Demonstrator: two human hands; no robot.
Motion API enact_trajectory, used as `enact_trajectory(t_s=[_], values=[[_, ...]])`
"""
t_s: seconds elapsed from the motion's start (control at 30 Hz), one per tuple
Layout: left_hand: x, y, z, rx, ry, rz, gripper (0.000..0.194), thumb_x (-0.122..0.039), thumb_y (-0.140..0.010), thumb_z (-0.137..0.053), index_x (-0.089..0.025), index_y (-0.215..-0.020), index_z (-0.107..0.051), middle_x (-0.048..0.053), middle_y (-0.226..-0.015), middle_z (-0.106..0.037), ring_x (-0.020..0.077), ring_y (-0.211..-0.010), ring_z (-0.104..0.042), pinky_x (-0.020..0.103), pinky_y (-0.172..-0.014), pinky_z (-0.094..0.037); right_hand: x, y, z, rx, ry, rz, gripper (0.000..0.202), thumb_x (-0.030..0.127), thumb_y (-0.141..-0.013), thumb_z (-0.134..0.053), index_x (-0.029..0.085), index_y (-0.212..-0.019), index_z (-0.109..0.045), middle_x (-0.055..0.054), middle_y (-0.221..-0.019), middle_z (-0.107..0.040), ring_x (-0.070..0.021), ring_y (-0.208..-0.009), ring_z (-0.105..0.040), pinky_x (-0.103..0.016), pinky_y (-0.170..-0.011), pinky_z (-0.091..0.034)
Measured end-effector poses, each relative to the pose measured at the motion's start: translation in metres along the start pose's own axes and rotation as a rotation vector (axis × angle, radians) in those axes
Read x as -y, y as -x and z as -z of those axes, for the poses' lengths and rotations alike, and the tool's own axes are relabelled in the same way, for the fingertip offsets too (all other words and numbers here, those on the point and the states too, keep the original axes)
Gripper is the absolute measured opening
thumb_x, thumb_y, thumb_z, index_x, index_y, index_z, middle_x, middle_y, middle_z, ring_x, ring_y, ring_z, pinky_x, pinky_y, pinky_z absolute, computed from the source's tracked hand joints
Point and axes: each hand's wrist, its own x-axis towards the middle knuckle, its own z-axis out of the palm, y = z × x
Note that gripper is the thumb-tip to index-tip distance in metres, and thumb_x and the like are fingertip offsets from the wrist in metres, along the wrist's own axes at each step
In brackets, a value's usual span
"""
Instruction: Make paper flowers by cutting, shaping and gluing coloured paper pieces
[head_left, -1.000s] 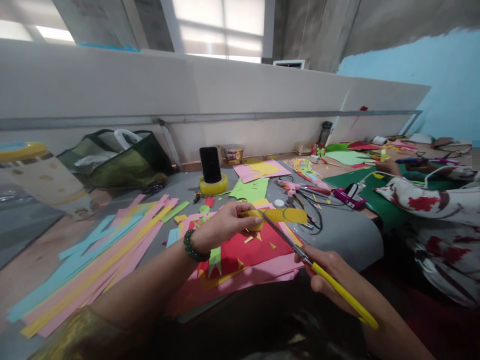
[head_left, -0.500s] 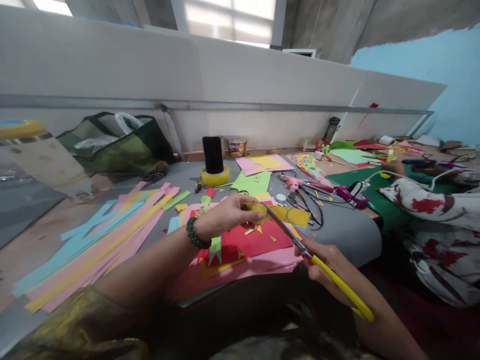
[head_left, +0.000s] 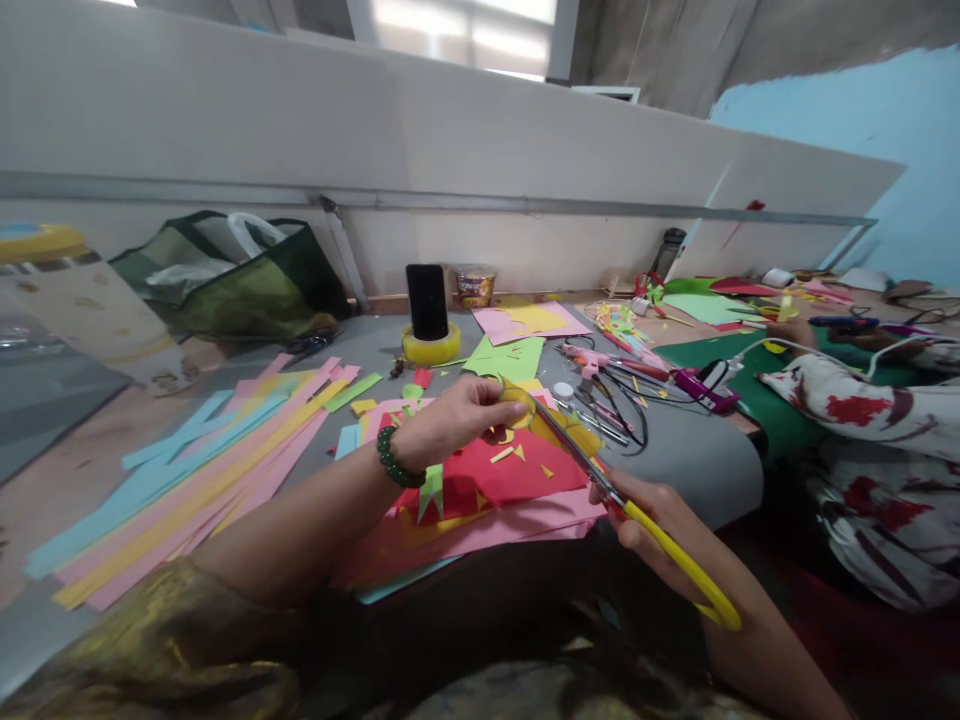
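My left hand (head_left: pixel 471 412), with a green bead bracelet on the wrist, pinches a piece of yellow paper (head_left: pixel 564 432) that has round outlines on it. Yellow-handled scissors (head_left: pixel 675 550) are gripped in my right hand (head_left: pixel 649 520). Their blades point up and left and meet the yellow paper just right of my left fingertips. Below both hands lies a stack of red paper (head_left: pixel 480 485) and pink sheets, with small yellow scraps scattered on top. A light green ribbon-shaped paper piece (head_left: pixel 431 495) rests on the red sheet under my left wrist.
Coloured paper strips (head_left: pixel 210 470) spread across the left. A phone (head_left: pixel 427 302) stands in a yellow tape roll (head_left: pixel 431 346) at the back. Pens, cables and a purple power strip (head_left: pixel 705 390) lie to the right. Beyond them, another person's sleeve (head_left: pixel 847 395) reaches over a green mat.
The yellow paper has turned and dipped at the blades, and a pointed edge now rises above my left fingers. Both hands stay in nearly the same place. The view has shifted slightly.
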Motion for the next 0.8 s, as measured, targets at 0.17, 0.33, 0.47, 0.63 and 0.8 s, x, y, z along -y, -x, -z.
enact_trajectory(t_s=[0.17, 0.33, 0.47, 0.63, 0.8], values=[[0.002, 0.000, -0.001, 0.002, 0.002, 0.033, 0.035, -0.047, -0.075, -0.070, -0.015, -0.065, -0.060, -0.001, -0.060, -0.058, 0.0092, -0.055, -0.051, 0.021, -0.050, -0.038, 0.021, 0.001, -0.007, -0.084, 0.008, -0.022, 0.068, 0.078, -0.092, -0.029, 0.022, -0.099, -0.068, -0.006, -0.073, -0.063, -0.0238, -0.065, -0.059, -0.034, -0.070, -0.054], [0.003, -0.001, -0.002, 0.044, 0.016, 0.007, 0.036, -0.048, -0.074, -0.072, -0.016, -0.063, -0.060, -0.001, -0.059, -0.057, 0.0099, -0.056, -0.051, 0.023, -0.054, -0.042, 0.029, 0.009, -0.012, -0.192, 0.103, -0.025, 0.059, 0.066, -0.098, -0.032, 0.023, -0.107, -0.071, -0.010, -0.092, -0.072, -0.0265, -0.080, -0.067, -0.034, -0.075, -0.057], [0.006, -0.002, -0.002, 0.050, 0.018, 0.008, 0.036, -0.048, -0.073, -0.073, -0.015, -0.063, -0.060, -0.001, -0.057, -0.056, 0.0098, -0.055, -0.050, 0.023, -0.055, -0.041, 0.035, 0.016, -0.011, -0.231, 0.153, -0.051, 0.049, 0.056, -0.100, -0.039, 0.024, -0.123, -0.068, -0.012, -0.102, -0.075, -0.0299, -0.095, -0.070, -0.036, -0.078, -0.059], [0.008, -0.002, -0.003, 0.006, 0.072, 0.031, 0.038, -0.048, -0.071, -0.075, -0.017, -0.062, -0.056, -0.002, -0.057, -0.055, 0.0096, -0.053, -0.050, 0.023, -0.053, -0.040, 0.043, 0.017, -0.010, -0.215, 0.130, -0.039, 0.051, 0.057, -0.100, -0.037, 0.024, -0.125, -0.067, -0.010, -0.092, -0.075, -0.0298, -0.085, -0.071, -0.035, -0.075, -0.059], [0.007, -0.002, -0.005, 0.007, 0.072, 0.051, 0.034, -0.046, -0.072, -0.074, -0.016, -0.064, -0.058, -0.002, -0.056, -0.056, 0.0097, -0.053, -0.051, 0.023, -0.052, -0.041, 0.041, 0.018, -0.011, -0.216, 0.160, -0.056, 0.048, 0.058, -0.100, -0.038, 0.024, -0.114, -0.069, -0.009, -0.083, -0.073, -0.0296, -0.084, -0.071, -0.035, -0.075, -0.059]])
